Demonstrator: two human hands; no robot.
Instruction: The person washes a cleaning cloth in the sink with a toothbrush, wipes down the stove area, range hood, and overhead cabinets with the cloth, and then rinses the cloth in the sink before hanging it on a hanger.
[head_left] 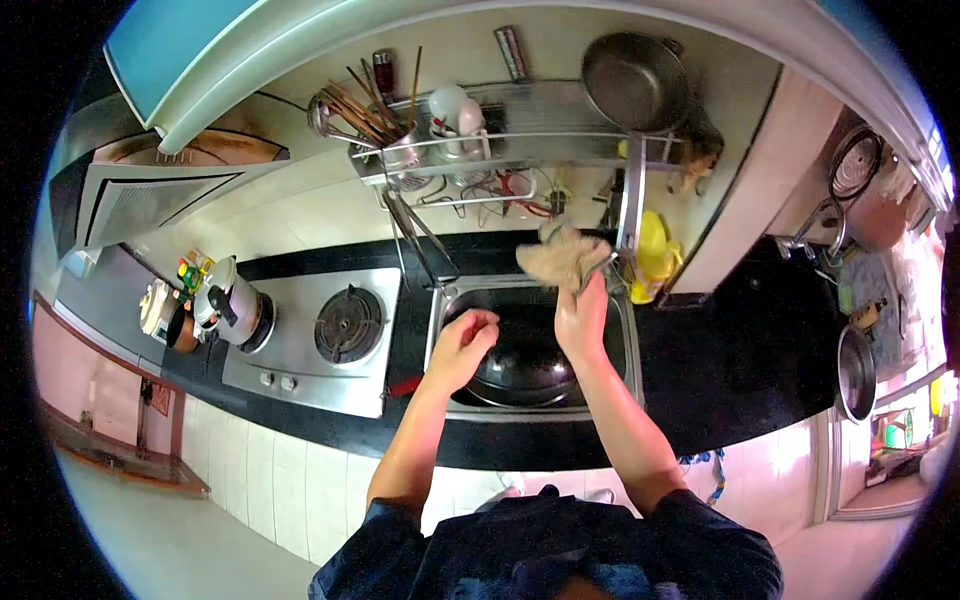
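Observation:
Over the left part of the sink [636, 385], my left hand [465, 350] has its fingers loosely curled, and nothing shows in them. My right hand [582, 312] is raised at the back right of the sink by the faucet, its fingers closed at the lower edge of a beige cloth [560, 257]. The cloth is crumpled and slightly blurred, and it partly hides the faucet. Below and between my hands, a large dark wok [525, 370] lies in the sink, its rounded, shiny side showing.
Left of the sink are a gas burner [348, 325] and a pressure cooker [230, 305]. A utensil rack [500, 150] hangs behind, with a pan [635, 82] at its right. Yellow bottles [655, 250] stand near the faucet. A red handle [404, 386] lies by the sink's left edge.

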